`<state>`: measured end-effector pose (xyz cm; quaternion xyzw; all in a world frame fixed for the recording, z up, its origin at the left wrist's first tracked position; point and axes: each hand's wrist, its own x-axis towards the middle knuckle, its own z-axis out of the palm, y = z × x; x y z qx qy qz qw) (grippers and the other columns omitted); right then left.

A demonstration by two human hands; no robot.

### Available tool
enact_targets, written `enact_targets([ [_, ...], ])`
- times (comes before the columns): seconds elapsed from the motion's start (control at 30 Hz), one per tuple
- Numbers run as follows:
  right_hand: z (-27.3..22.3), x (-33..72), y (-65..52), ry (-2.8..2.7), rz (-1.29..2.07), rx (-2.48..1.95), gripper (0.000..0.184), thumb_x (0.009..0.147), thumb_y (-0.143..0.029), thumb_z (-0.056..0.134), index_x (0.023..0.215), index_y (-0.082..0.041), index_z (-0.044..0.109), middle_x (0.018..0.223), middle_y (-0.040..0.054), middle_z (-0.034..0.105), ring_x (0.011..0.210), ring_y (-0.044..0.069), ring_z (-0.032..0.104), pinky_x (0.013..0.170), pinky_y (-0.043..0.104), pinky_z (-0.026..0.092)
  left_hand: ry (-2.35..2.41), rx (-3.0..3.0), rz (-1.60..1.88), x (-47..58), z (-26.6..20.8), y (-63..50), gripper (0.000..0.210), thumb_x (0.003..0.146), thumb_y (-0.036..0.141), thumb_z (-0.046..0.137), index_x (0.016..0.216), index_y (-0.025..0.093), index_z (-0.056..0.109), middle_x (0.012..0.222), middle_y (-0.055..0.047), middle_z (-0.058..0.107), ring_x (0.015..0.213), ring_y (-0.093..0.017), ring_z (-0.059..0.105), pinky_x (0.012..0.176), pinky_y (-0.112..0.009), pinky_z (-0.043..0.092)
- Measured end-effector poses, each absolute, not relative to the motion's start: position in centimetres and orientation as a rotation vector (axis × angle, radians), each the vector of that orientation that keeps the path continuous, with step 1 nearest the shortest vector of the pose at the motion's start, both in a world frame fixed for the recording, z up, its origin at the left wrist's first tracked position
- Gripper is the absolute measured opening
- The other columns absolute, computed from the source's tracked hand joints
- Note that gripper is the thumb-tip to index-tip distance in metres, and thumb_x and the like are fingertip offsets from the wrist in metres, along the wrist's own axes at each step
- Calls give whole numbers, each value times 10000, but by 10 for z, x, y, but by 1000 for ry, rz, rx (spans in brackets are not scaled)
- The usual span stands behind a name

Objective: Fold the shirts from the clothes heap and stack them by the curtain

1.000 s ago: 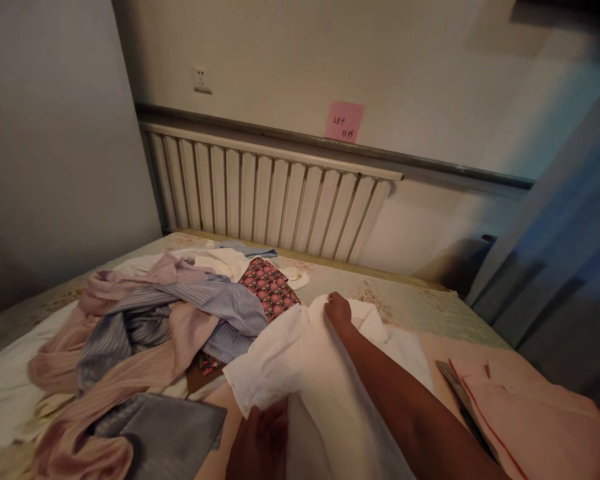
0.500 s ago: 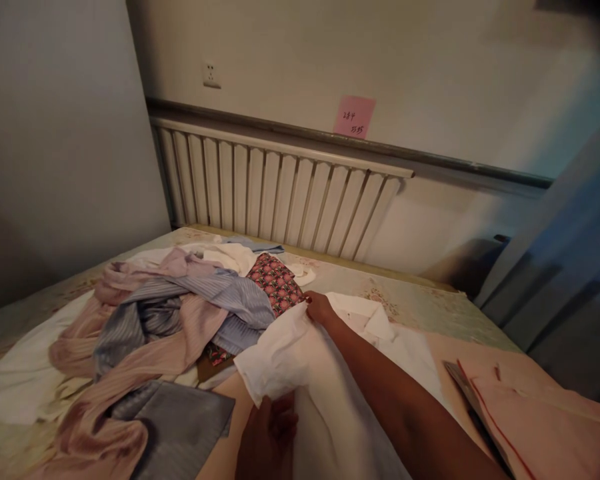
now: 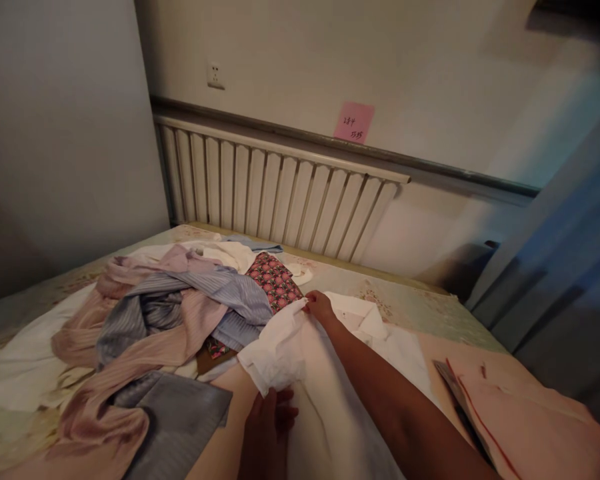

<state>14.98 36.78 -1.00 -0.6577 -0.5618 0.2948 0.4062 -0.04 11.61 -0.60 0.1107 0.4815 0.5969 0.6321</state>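
Shirt (image 3: 323,407), white and short-sleeved, spreads across the lower middle of the head view, with its sleeve between my hands. My right grip (image 3: 321,308), right of centre, is closed on a pinch of the cloth near the top of the sleeve. My left grip (image 3: 263,423), at bottom centre, pinches the sleeve's hem between thumb and fingers. A white collar (image 3: 373,321) lies just beyond my right wrist. Rumpled pink cloth (image 3: 195,327) and blue striped cloth (image 3: 235,290) heap at left, a red flowered item (image 3: 276,280) beside them. Peach cloth (image 3: 525,400) lies lower right.
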Motion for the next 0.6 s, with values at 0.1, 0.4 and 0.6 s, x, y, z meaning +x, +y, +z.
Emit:
enact_targets([
  [0.1, -6, 149, 363, -1348, 786, -1629, 250, 663, -173, 554, 903, -181, 626, 657, -36, 616, 625, 122, 597, 596, 216, 494, 1130, 322, 1342, 2, -4, 113, 249, 800, 363, 650, 905, 137, 662, 798, -71, 695, 599, -156, 637, 558, -272, 504],
  [0.4, 7, 147, 309, -1303, 802, -1564, 360, 750, -267, 559, 1095, -172, 601, 1005, 64, 665, 761, 156, 657, 708, 297, 537, 1169, 417, 1301, 3, 1, 106, 313, 913, 366, 540, 1179, 204, 566, 1221, -79, 575, 1017, -192, 590, 865, -400, 519],
  [0.6, 24, 124, 188, -1717, 563, -1341, 496, 744, -371, 652, 1216, -235, 585, 1158, 69, 637, 1044, 230, 593, 912, 370, 481, 1129, 415, 1335, 2, 5, 105, 306, 916, 370, 533, 1175, 213, 571, 1231, -78, 570, 1026, -192, 586, 875, -399, 515],
])
